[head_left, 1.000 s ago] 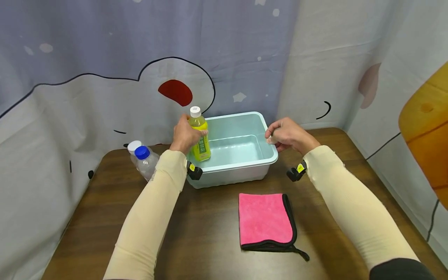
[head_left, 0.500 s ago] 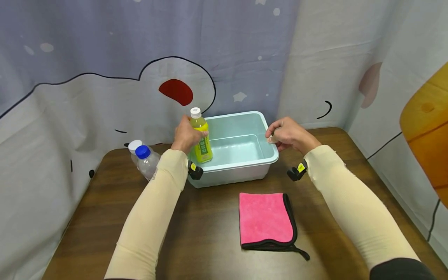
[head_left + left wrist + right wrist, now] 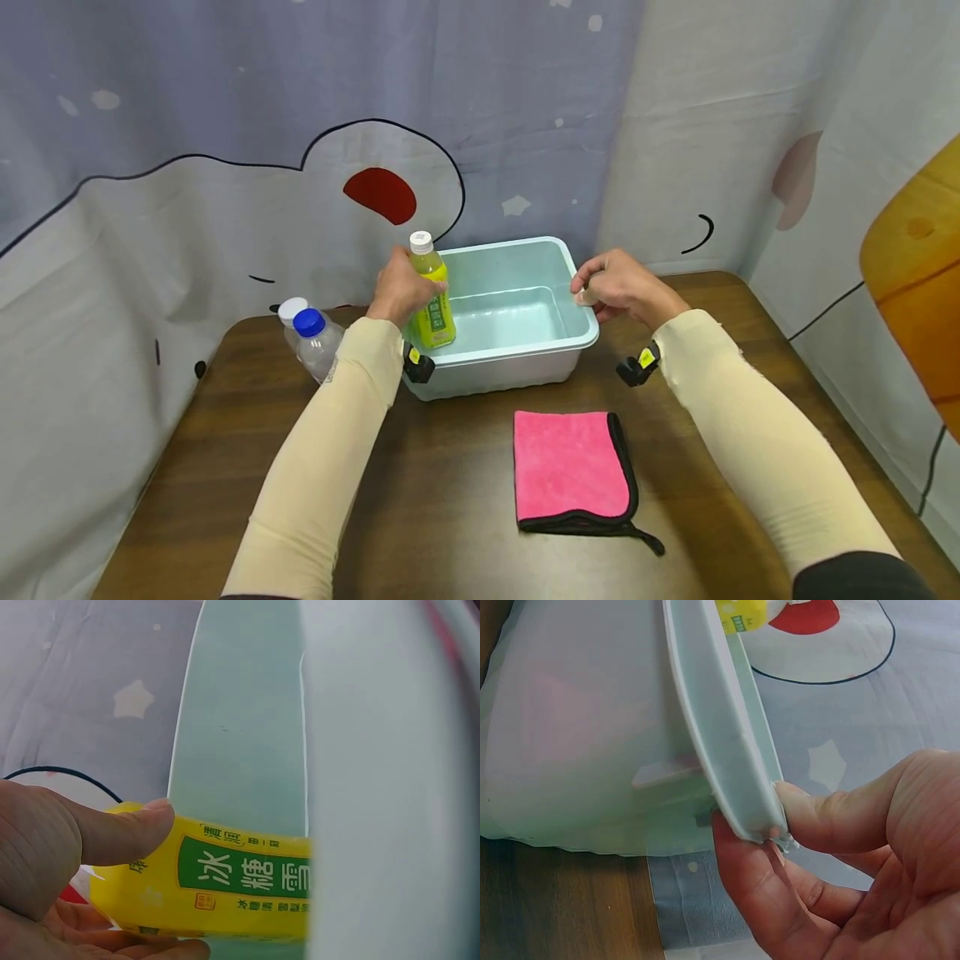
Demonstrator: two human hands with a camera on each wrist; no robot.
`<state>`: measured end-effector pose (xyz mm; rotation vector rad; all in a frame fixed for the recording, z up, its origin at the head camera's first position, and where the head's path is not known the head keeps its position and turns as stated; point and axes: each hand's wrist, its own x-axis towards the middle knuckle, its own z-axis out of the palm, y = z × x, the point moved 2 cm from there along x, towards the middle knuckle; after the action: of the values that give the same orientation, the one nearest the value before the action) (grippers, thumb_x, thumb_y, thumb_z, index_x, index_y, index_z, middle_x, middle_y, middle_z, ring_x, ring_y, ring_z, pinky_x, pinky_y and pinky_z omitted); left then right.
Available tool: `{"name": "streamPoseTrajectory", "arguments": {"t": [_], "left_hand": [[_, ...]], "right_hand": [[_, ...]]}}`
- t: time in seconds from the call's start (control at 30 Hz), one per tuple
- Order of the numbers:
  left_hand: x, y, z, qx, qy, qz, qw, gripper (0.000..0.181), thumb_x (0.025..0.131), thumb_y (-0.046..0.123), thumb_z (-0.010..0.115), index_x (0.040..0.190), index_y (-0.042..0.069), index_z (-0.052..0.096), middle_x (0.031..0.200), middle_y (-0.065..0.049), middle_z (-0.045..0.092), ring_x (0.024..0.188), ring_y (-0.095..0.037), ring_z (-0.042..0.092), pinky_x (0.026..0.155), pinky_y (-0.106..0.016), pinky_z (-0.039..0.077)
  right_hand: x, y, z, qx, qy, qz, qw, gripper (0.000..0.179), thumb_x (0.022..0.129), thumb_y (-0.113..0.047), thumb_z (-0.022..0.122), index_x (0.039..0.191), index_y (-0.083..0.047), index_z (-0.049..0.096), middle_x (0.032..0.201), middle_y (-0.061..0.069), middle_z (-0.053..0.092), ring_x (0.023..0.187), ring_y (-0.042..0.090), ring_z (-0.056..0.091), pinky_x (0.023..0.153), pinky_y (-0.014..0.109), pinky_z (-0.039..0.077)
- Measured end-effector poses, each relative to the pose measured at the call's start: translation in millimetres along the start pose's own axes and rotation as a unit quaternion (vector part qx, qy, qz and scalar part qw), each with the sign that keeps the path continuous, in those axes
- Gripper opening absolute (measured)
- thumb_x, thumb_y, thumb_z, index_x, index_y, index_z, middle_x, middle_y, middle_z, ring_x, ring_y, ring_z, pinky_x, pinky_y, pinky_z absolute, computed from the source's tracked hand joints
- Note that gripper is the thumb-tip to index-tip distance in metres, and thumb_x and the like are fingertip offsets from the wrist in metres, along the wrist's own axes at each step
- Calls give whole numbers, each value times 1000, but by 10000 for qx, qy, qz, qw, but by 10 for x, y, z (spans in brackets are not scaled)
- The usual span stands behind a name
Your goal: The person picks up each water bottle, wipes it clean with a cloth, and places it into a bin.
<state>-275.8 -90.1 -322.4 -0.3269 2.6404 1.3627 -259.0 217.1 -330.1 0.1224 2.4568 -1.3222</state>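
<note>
Yellow-labelled plastic bottle point(image 3: 435, 312) with a white screw cap point(image 3: 422, 242) is inside the left end of the pale green rectangular plastic basin point(image 3: 510, 317), its top leaning slightly to your left; whether its base rests on the basin's floor you cannot tell from these views. Your left hand point(image 3: 401, 287) grips the bottle around its upper part, thumb lying across one side of the label and fingers curled beneath the other (the left wrist view shows white characters on a green panel just past your thumb). Your right hand point(image 3: 618, 283) pinches the basin's rim at the right end, thumb on one face and fingers on the other.

Just left of the basin, partly behind your left forearm, you have a clear plastic bottle with a blue cap point(image 3: 318, 346), and next to it a second bottle with a white cap point(image 3: 292, 311). In front of the basin lies a folded pink cloth point(image 3: 570, 467) with black edging and a black loop at its corner. All of this sits on a brown wood-grain table point(image 3: 435, 492), and a printed grey and white curtain point(image 3: 525, 100) hangs behind.
</note>
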Motion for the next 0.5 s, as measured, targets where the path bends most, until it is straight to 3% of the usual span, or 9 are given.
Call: {"name": "streamPoseTrajectory", "arguments": {"t": [0.5], "left_hand": [[-53,54,-73,-151,62,240,9996,94,88,19,84,159,15,22,150,-16,52,133,-37,55,119,-58,44]], "right_hand": [[49,-6,12,-20,76,-39,10000,25,93,1,69,116,7,66,91,9,62,67,17,63,61,32,61]]}}
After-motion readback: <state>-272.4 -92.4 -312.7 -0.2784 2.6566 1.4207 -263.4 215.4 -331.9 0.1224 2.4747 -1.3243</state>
